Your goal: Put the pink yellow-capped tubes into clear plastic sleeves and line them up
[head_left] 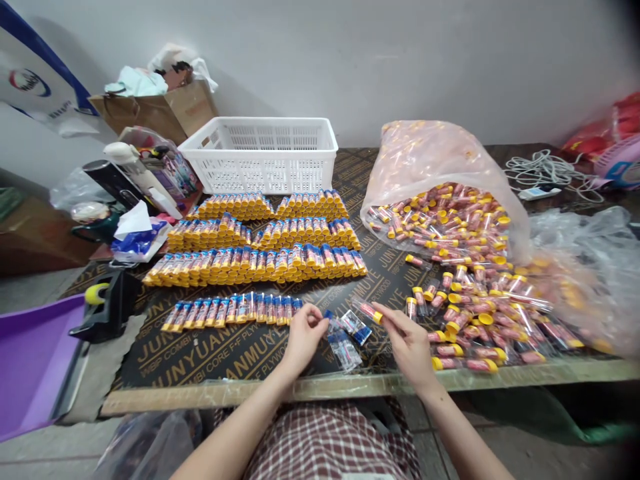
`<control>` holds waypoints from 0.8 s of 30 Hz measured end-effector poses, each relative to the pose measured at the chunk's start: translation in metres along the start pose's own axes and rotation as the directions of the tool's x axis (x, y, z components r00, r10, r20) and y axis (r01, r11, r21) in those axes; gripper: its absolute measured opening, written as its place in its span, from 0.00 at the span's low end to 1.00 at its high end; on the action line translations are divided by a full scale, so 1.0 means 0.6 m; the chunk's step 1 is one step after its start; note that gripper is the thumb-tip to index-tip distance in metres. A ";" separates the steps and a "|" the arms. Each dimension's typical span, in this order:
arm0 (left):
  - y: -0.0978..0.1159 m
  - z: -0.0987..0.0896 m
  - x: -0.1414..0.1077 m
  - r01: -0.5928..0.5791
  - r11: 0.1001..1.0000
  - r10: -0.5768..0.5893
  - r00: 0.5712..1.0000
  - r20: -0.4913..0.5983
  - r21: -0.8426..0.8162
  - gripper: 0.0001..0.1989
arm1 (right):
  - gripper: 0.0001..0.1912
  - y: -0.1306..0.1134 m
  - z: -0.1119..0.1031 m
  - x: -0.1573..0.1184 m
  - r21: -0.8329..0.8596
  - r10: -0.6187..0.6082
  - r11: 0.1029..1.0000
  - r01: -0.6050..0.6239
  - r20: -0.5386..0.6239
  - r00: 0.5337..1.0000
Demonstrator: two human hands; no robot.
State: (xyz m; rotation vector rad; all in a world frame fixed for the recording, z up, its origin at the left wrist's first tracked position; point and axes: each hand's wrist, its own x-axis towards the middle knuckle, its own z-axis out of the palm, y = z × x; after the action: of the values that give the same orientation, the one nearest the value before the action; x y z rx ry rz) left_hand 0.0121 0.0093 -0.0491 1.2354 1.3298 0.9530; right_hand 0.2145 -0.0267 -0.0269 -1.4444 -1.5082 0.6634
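My right hand [409, 345] is closed on a small clear tube [370, 311] with pink contents and a yellow cap, tilted above the board. The fingers of my left hand [305, 337] are pinched at the edge of a small pile of flat plastic sleeves [344, 350] with blue printing; a blue bit shows at the fingertips, but what they grip is unclear. To the left, a row of labelled tubes [225, 311] lies side by side, yellow ends toward me. Behind it are stacked rows of similar tubes [260, 263]. Loose unlabelled tubes [465, 320] lie heaped right of my right hand.
A large translucent bag [435, 153] spills tubes at the back right. Behind the stacks stands a white plastic basket [260, 163]. A tape dispenser [107, 303], a tissue pack [140, 240] and bottles [127, 163] are at the left. White cable [545, 170] lies far right.
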 end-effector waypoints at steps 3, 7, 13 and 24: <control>0.013 -0.015 0.019 0.172 0.904 -0.194 0.981 -0.018 -0.391 0.18 | 0.14 -0.011 0.012 -0.012 0.068 -0.010 0.998 0.010 -0.001 1.000; 0.025 -0.026 0.028 0.247 0.780 -0.302 0.953 -0.001 -0.575 0.20 | 0.14 -0.018 0.028 -0.020 0.087 -0.052 0.995 0.050 0.014 0.999; 0.020 -0.025 0.028 0.256 0.718 -0.353 0.935 -0.022 -0.647 0.18 | 0.16 -0.021 0.042 -0.027 0.034 -0.114 0.993 0.113 0.014 0.993; 0.016 -0.022 0.024 0.210 0.762 -0.338 0.936 -0.099 -0.612 0.18 | 0.21 -0.029 0.048 -0.030 0.005 -0.269 0.963 0.270 0.116 0.956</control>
State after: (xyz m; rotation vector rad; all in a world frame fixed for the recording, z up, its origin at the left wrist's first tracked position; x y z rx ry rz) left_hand 0.0017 0.0264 -0.0404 0.4466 1.1881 1.1834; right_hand 0.1793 -0.0409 -0.0288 -1.1941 -1.7628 0.5797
